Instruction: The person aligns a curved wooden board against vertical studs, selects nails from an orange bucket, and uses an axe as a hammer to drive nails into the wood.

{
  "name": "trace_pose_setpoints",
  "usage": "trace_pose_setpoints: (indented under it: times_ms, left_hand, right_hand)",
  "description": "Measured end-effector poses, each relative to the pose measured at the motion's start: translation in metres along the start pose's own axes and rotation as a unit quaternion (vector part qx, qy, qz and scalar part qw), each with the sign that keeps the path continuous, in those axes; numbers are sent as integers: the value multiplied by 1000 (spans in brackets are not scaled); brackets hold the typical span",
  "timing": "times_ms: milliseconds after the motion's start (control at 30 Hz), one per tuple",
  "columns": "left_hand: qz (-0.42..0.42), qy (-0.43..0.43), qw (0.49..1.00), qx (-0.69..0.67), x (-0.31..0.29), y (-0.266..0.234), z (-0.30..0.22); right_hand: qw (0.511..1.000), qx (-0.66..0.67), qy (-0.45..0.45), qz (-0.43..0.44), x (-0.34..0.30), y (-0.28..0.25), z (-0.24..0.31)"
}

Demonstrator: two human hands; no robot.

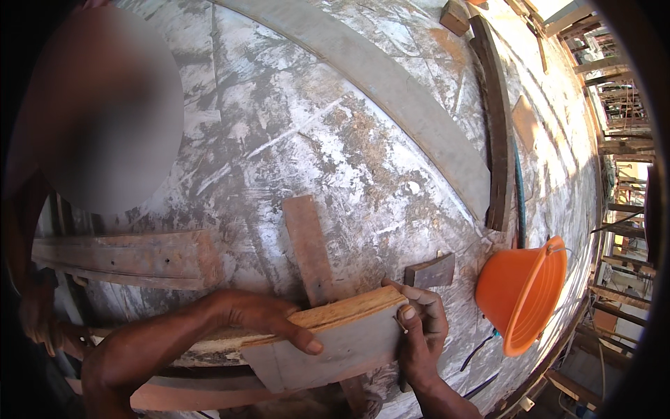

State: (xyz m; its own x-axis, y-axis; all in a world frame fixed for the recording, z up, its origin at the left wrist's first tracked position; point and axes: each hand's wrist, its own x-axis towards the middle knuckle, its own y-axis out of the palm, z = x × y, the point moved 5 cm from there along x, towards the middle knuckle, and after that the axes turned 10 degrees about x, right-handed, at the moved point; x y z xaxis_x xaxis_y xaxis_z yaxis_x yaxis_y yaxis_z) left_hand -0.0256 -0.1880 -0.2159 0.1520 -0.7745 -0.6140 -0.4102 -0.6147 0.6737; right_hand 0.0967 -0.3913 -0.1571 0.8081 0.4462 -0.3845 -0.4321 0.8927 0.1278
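A short piece of wooden board (342, 353), grey on its broad face and bare wood along its top edge, is tilted in front of me. My left hand (262, 320) is closed on its left part, thumb over the grey face and fingers hidden behind. At the right end, my right hand (424, 332) grips the board, thumb pressed near the corner. A small thin shiny piece, perhaps a nail (401, 325), shows by that thumb. Beneath the board run longer timbers (209, 353), partly covered by my left arm.
An orange bucket (506, 290) lies tipped at right, near a small dark block (430, 271). A narrow plank (307, 244) and a thick beam (132, 258) lie beyond my left hand. Farther off are a long grey board (419, 119) and dark timber (497, 133). Another person's hand (42, 321) is at far left.
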Motion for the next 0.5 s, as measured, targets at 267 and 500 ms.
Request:
trace_pose_setpoints:
  times_ms: [267, 500]
  left_hand:
    - [-38, 18, 996, 76, 7, -6, 15]
    - [-20, 3, 999, 38, 8, -5, 13]
  right_hand:
    - [997, 14, -35, -67, -8, -3, -3]
    - [997, 7, -49, -62, -7, -5, -1]
